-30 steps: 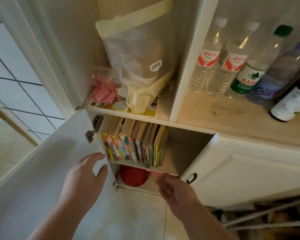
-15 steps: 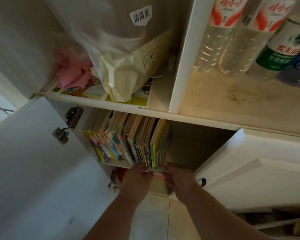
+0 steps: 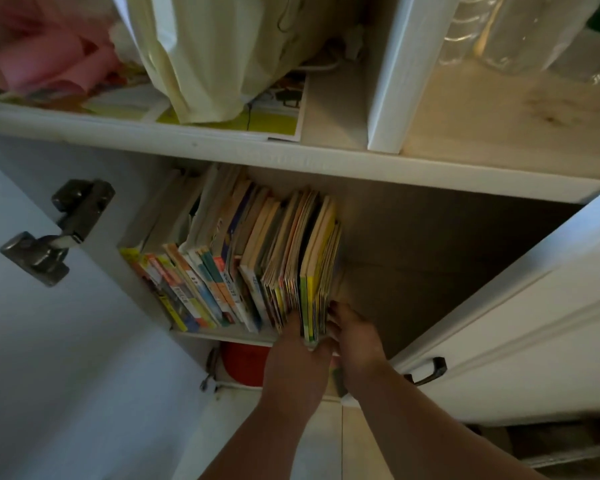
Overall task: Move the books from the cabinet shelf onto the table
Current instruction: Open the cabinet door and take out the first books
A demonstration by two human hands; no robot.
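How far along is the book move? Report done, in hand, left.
Done: cabinet door stands open. In hand: left hand and right hand take a grip on the rightmost thin books. Left: every book stands on the shelf; no table in view.

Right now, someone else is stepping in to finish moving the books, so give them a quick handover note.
Left hand: fingers pushed in beside the rightmost thin books, thumb under their front edge.
Right hand: against that bundle's right side, so both hands bracket it.
Books: the whole row of books stands on the cabinet shelf, left door open.
Done: nothing out yet.
Left: pull this bundle, carry it to the table, not in view; repeat for the rest.
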